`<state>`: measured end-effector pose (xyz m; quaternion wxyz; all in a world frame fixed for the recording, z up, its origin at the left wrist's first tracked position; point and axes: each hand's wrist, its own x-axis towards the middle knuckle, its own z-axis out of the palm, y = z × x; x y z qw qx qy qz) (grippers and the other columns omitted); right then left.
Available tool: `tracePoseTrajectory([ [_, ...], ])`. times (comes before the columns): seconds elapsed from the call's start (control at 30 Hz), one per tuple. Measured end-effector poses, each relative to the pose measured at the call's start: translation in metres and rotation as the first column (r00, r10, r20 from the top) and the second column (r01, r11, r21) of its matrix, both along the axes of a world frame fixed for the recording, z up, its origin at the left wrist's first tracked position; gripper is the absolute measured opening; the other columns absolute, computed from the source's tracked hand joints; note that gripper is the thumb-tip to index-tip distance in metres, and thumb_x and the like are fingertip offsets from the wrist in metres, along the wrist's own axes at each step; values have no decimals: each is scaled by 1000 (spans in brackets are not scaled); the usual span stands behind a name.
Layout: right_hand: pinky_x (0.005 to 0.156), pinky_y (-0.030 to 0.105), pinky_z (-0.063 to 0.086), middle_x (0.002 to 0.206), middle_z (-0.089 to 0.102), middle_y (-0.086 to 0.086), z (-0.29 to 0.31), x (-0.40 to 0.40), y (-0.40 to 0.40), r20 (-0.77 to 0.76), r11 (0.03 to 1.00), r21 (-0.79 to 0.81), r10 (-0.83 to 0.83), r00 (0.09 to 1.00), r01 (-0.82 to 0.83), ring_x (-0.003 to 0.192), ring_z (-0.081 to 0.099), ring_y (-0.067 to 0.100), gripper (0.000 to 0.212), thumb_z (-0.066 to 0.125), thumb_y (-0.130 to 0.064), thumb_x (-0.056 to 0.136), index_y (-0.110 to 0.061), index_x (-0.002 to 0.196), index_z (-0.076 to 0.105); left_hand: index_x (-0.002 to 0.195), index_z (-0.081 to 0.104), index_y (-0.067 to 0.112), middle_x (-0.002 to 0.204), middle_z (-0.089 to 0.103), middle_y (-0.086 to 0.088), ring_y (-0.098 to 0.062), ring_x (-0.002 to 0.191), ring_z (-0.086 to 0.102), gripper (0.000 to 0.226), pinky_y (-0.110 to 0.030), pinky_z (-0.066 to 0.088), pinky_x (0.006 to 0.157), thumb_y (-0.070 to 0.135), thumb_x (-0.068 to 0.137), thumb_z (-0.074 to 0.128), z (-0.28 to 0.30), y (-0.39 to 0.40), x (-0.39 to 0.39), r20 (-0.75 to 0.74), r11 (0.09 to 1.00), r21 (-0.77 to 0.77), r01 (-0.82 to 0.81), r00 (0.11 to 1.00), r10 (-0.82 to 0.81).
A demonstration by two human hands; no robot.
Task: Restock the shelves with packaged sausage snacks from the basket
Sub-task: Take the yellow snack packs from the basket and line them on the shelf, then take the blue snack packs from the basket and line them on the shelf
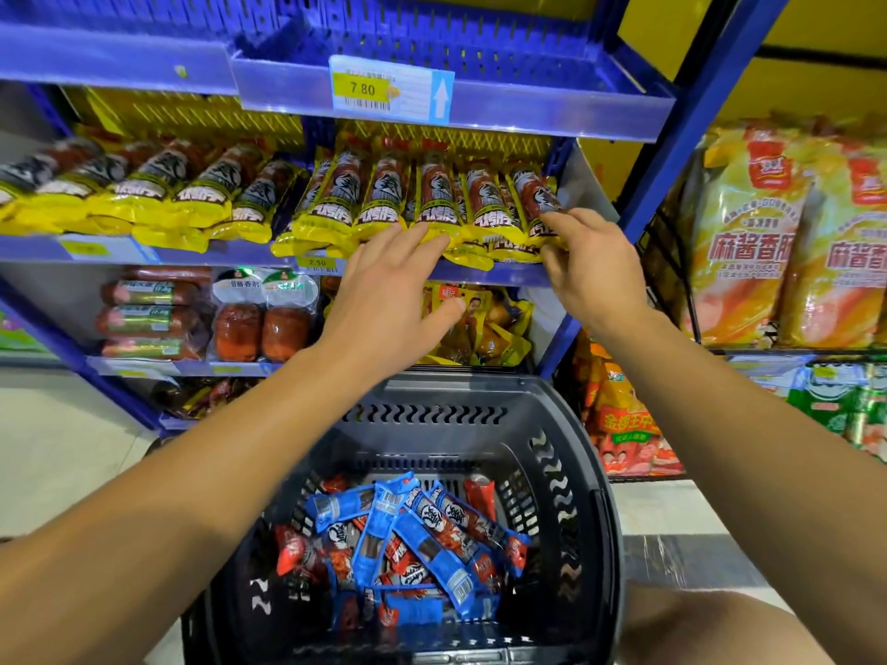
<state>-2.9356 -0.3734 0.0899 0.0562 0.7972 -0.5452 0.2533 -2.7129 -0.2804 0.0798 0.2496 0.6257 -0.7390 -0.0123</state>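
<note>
Yellow-wrapped sausage snacks point(384, 199) lie in a row on the blue middle shelf point(485, 276). My left hand point(389, 285) lies flat with straight fingers pressing on the front ends of the middle packs. My right hand point(585, 261) curls its fingers round the rightmost yellow pack point(535, 199) at the shelf's right end. Below me stands a black plastic basket point(571, 453) holding several blue and red sausage snack packs point(413, 535).
More yellow packs point(144, 194) fill the shelf's left half. The shelf below holds red sausages point(149, 309) and vacuum packs point(261, 319). A price tag point(379, 88) marks the upper shelf. Large orange bags point(749, 242) hang on a rack at right.
</note>
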Motion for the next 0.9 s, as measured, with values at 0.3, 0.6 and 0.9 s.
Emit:
tracePoseTrajectory([
  [0.3, 119, 45, 24, 156, 36, 12, -8, -6, 22, -15, 993, 120, -3, 1000, 4, 144, 28, 35, 67, 50, -43, 94, -15, 153, 36, 147, 38, 22, 156, 32, -4, -28, 145, 21, 72, -49, 17, 119, 57, 85, 43, 3, 13, 0, -18, 1000, -12, -1, 1000, 1],
  [0.6, 120, 50, 26, 159, 32, 7, -96, 7, 137, -24, 960, 234, 161, 987, -151, 147, 27, 32, 77, 62, -45, 87, -17, 153, 34, 152, 26, 27, 162, 18, 0, -22, 149, 8, 71, -48, 11, 120, 55, 91, 48, -67, 63, 4, 30, 985, 174, 13, 999, -18],
  [0.9, 125, 41, 12, 163, 23, 9, -213, 8, 184, -178, 780, 619, 259, 949, -97, 151, 17, 30, 86, 58, -53, 88, -17, 157, 21, 153, 25, 25, 161, 20, -2, -24, 149, 12, 71, -47, 14, 120, 57, 92, 42, -195, 109, 25, 93, 876, 477, -78, 995, 37],
])
